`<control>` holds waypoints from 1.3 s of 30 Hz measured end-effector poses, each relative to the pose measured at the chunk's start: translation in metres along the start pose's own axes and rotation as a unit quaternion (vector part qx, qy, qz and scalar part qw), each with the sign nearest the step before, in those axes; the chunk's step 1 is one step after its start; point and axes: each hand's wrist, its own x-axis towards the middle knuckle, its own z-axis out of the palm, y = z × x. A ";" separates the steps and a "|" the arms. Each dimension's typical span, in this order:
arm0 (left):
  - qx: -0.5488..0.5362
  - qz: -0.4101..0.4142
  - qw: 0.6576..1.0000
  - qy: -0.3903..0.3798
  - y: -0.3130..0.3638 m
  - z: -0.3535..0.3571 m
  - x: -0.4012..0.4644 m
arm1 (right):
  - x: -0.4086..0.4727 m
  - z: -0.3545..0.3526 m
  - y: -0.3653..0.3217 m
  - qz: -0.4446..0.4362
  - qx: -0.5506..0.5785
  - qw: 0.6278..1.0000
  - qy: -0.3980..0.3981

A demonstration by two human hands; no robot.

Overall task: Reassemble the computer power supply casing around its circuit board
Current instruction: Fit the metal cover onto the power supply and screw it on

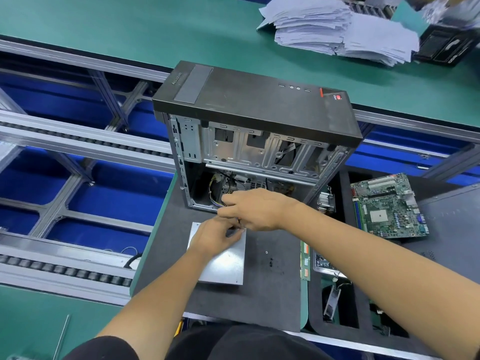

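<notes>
Flat brushed-metal casing (220, 261) under left hand (215, 236), right hand (255, 209) overlapping.

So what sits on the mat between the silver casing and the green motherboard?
Head view: between silver casing and motherboard, dark mat bears small loose screws.

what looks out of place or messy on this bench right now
A few small screws lie loose on the dark mat right of the silver casing, easy to lose. The paper stack at the back is ragged and askew.
</notes>
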 end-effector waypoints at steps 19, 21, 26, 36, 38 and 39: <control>0.001 -0.011 1.000 0.003 0.004 -0.004 -0.003 | 0.004 0.006 0.001 0.063 -0.043 0.997 0.021; -0.010 -0.015 1.000 -0.004 0.004 -0.004 -0.003 | 0.004 0.006 0.000 0.084 -0.043 0.995 0.023; -0.013 -0.001 1.000 0.006 0.005 -0.006 -0.002 | 0.003 0.001 0.004 0.041 0.032 0.999 0.016; -0.020 -0.003 1.000 0.007 0.003 -0.001 -0.002 | 0.001 0.003 0.012 0.096 -0.024 0.995 -0.002; -0.016 -0.003 1.000 0.010 0.003 -0.001 -0.002 | 0.002 0.001 0.011 0.078 0.001 0.997 0.008; -0.015 -0.005 1.000 0.012 0.004 -0.001 -0.002 | 0.002 0.001 0.012 0.061 0.012 0.998 0.012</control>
